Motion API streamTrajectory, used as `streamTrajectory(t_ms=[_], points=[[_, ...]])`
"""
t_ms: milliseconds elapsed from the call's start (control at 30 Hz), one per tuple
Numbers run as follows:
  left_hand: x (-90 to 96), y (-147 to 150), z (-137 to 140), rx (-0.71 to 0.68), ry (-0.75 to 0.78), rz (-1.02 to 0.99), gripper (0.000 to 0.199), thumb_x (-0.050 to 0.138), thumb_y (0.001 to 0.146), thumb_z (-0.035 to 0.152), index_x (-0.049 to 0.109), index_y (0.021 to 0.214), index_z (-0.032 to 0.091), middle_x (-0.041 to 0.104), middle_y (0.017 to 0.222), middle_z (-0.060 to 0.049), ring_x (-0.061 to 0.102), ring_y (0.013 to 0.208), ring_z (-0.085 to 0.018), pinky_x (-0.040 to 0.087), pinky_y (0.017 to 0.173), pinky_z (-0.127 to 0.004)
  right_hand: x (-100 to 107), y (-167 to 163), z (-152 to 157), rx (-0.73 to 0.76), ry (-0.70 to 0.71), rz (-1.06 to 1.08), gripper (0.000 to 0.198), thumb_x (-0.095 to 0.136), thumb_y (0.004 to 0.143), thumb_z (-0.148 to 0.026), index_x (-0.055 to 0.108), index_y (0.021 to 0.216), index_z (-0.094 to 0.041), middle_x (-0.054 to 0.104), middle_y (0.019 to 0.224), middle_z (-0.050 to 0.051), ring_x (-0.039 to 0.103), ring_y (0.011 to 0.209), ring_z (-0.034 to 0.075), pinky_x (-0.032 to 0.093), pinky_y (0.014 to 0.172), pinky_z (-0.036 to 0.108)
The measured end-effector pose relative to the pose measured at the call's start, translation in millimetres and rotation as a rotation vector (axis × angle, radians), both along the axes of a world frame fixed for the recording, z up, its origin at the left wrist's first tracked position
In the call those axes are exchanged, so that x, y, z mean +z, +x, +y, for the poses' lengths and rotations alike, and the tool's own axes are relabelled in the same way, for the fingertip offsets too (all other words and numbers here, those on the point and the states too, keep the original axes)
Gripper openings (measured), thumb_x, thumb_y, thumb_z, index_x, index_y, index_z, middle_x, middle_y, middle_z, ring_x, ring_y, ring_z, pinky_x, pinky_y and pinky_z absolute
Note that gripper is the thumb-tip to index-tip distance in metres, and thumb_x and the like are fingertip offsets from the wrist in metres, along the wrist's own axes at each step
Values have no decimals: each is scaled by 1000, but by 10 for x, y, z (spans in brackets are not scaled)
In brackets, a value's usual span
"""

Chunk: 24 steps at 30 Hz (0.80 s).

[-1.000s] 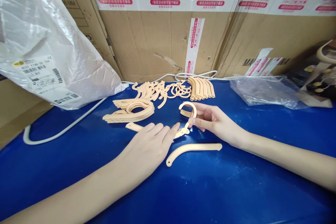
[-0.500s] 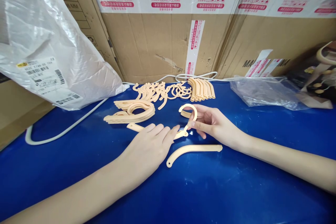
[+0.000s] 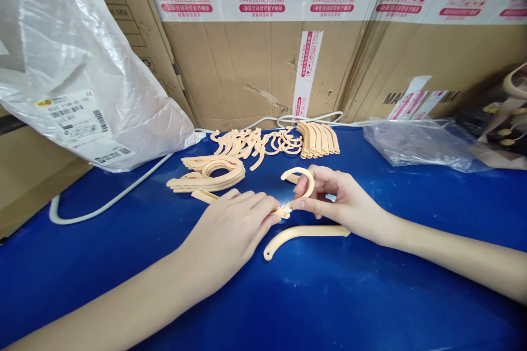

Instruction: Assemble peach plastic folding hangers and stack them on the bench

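My left hand (image 3: 236, 225) is closed over a cream plastic hanger arm (image 3: 202, 196), whose far end sticks out to the left; most of it is hidden under my fingers. Between finger and thumb, my right hand (image 3: 335, 197) pinches a cream hanger hook (image 3: 309, 180), its curve upward and opening left. The foot of the hook meets the end of the arm by my left thumb; whether they are joined I cannot tell. Just in front of my hands lies another curved hanger arm (image 3: 304, 233). A further cream piece shows partly behind the hook.
Behind my hands lie stacked hanger parts (image 3: 206, 178), a pile of loose hooks (image 3: 247, 142) and a row of hanger arms (image 3: 319, 140). A white plastic bag (image 3: 90, 77) and a cable (image 3: 111, 200) are at left, a clear bag (image 3: 420, 142) at right. Cardboard boxes (image 3: 247, 60) stand along the back.
The hook has turned and dipped slightly toward the arm's end, and my right hand has shifted a little right. The arm in my left hand has rolled, showing its hollow side.
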<state>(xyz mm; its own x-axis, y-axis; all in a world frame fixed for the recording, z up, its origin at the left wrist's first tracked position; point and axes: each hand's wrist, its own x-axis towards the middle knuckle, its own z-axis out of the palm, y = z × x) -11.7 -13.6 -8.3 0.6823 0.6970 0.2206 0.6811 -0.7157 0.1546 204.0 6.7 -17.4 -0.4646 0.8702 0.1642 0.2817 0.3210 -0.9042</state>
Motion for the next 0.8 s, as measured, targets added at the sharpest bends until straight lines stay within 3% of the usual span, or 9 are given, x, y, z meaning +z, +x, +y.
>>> streamTrajectory(t_ms=[100,300,467,667,800], points=[[46,-10,-6,44,-141,-118,23,40,98,26,58,86,20,63,79,2,56,70,-15,36,63,-27,37,6,-13,31,120,-112,23,61,86,-41,62,80,-19,63,78,0,52,63,11,40,53,23],[83,-35,30,120,-682,-526,19,46,94,33,57,89,19,64,78,2,59,64,-11,44,57,-22,111,58,17,183,412,-407,35,68,78,-51,62,91,-20,62,83,1,55,72,13,41,66,27],[7,-23,106,129,-1058,-833,21,52,89,31,50,104,16,65,88,-3,64,60,-12,48,46,-20,92,44,7,324,649,-646,25,49,94,-39,60,88,-18,58,86,4,54,84,18,41,73,31],[43,-13,105,211,-1265,-991,19,55,88,22,50,106,17,64,88,-3,65,63,-13,57,57,-27,-6,8,-15,265,812,-683,26,37,99,-30,56,90,-15,58,84,5,53,78,17,42,71,30],[35,-34,83,254,-1329,-1050,16,57,86,21,53,101,19,62,82,0,63,62,-12,58,56,-28,-40,31,-11,273,952,-711,24,31,100,-18,54,104,-13,58,83,6,52,74,18,42,67,30]])
